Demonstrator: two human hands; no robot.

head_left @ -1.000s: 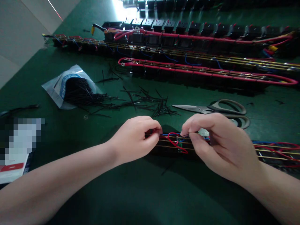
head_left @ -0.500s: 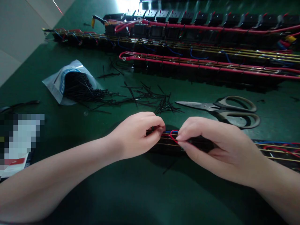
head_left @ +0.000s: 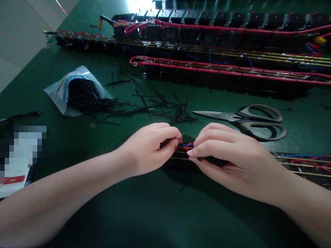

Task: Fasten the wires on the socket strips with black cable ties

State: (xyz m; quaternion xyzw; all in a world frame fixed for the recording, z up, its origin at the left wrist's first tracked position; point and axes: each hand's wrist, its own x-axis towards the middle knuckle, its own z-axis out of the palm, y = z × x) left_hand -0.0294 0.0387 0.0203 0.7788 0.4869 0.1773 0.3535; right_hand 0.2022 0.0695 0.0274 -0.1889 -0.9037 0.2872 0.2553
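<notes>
A dark strip with brass rods and red and blue wires (head_left: 302,163) lies across the green table, partly under both hands. At its left end my left hand (head_left: 157,146) is pinched closed; what sits between its fingertips is too small to make out. My right hand (head_left: 232,156) pinches a looped red wire (head_left: 190,145) between thumb and index finger, close to the left fingertips. Under the hands the middle of the strip is mostly hidden.
Scissors (head_left: 232,116) lie just behind my right hand. Loose black cable ties (head_left: 165,105) spill from a plastic bag (head_left: 62,91) at the left. Long wired strips (head_left: 219,69) with red cables run across the back. A partly blurred packet (head_left: 19,155) lies at the left edge.
My right hand has moved slightly left, nearer to my left hand, and its other fingers have shifted forward. The red loop looks smaller. My left hand has barely moved.
</notes>
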